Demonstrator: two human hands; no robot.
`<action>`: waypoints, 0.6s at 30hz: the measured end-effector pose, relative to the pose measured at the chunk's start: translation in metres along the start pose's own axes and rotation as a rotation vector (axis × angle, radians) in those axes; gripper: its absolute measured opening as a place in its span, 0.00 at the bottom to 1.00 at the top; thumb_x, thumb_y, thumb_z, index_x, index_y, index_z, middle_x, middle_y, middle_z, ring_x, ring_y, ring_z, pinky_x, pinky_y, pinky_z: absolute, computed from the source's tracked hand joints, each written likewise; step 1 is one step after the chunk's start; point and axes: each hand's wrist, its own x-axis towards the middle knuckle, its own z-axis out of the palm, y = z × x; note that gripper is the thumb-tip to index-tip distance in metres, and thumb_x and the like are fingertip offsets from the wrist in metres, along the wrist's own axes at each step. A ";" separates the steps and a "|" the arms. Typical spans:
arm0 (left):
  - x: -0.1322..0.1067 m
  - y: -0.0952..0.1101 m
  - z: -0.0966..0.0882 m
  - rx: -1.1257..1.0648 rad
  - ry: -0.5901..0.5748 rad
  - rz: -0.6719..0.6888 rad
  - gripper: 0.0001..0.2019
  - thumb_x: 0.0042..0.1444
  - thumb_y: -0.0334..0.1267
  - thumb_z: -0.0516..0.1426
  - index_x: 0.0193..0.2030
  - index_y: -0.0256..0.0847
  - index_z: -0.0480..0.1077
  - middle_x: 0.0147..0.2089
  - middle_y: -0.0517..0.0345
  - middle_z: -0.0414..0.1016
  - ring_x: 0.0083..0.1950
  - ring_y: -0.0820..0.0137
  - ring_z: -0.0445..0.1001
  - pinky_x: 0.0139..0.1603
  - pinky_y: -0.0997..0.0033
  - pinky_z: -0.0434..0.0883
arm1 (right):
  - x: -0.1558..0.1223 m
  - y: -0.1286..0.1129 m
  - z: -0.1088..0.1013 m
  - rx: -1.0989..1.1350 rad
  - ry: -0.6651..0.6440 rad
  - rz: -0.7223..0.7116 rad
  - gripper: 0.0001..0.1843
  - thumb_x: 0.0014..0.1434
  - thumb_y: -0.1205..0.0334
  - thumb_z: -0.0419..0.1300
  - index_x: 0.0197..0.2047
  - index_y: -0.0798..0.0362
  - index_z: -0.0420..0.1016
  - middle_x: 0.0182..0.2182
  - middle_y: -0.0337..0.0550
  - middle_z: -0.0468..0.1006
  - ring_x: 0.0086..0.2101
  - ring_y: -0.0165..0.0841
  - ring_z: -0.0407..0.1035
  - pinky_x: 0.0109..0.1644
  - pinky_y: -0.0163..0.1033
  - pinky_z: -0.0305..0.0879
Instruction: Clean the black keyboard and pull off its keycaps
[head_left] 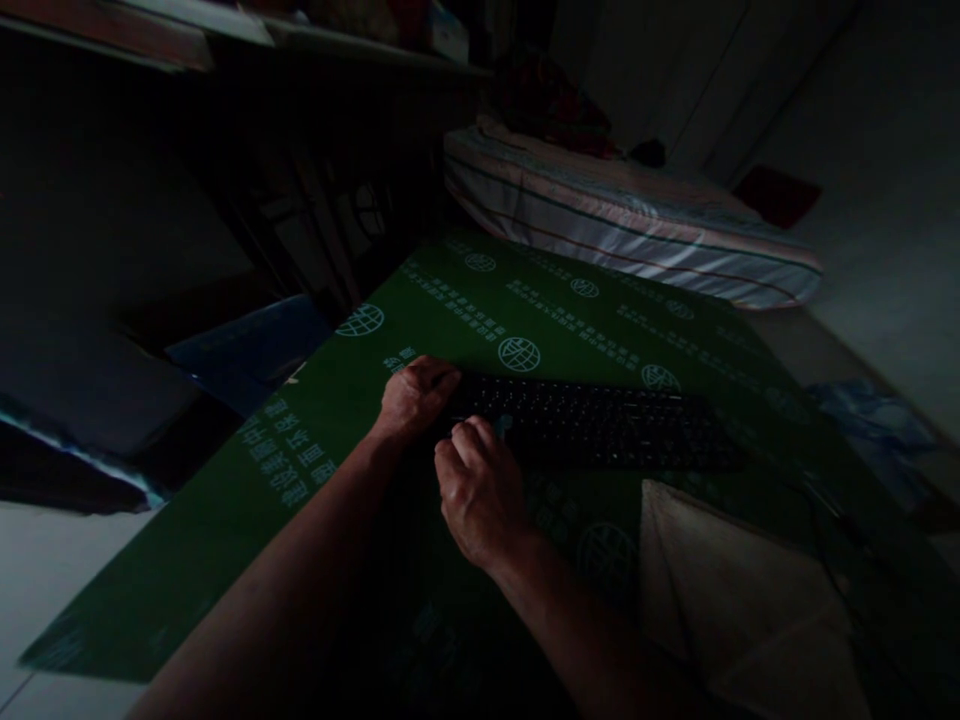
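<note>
Fingers [468, 440] at keyboard [600, 425], axis seemingly crosswise.

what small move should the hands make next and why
Perhaps shift the right hand slightly rightward along the keyboard, since the left hand is at its left end, the right is close by, and the keys farther right lie uncovered.

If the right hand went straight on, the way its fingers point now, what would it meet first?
Most likely the black keyboard, near its left end; the dim picture leaves unclear whether the right hand already touches it.
</note>
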 end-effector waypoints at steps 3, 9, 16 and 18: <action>0.000 0.000 0.000 -0.011 0.000 0.013 0.19 0.54 0.46 0.48 0.38 0.40 0.76 0.43 0.54 0.75 0.42 0.65 0.73 0.45 0.73 0.69 | -0.005 0.006 -0.001 -0.003 0.024 0.017 0.10 0.57 0.75 0.49 0.36 0.60 0.71 0.38 0.50 0.69 0.47 0.41 0.59 0.51 0.43 0.62; 0.000 -0.001 0.000 -0.021 -0.006 0.007 0.18 0.54 0.47 0.48 0.39 0.40 0.75 0.42 0.54 0.75 0.43 0.65 0.73 0.45 0.71 0.69 | -0.017 0.014 -0.006 0.162 0.119 0.071 0.12 0.57 0.77 0.49 0.32 0.57 0.72 0.34 0.48 0.71 0.42 0.38 0.63 0.51 0.44 0.62; -0.002 -0.003 0.001 -0.023 -0.023 0.029 0.18 0.54 0.45 0.48 0.39 0.38 0.76 0.42 0.51 0.74 0.41 0.64 0.73 0.43 0.69 0.69 | -0.057 0.019 -0.083 1.130 -0.041 0.217 0.07 0.58 0.62 0.58 0.39 0.51 0.75 0.33 0.42 0.77 0.33 0.30 0.71 0.33 0.34 0.69; -0.002 -0.003 0.002 -0.014 -0.028 0.028 0.18 0.55 0.45 0.48 0.39 0.39 0.76 0.42 0.52 0.74 0.41 0.65 0.73 0.42 0.69 0.69 | -0.084 0.028 -0.102 1.188 -0.116 0.228 0.06 0.55 0.57 0.60 0.34 0.47 0.77 0.28 0.38 0.77 0.29 0.28 0.71 0.32 0.34 0.68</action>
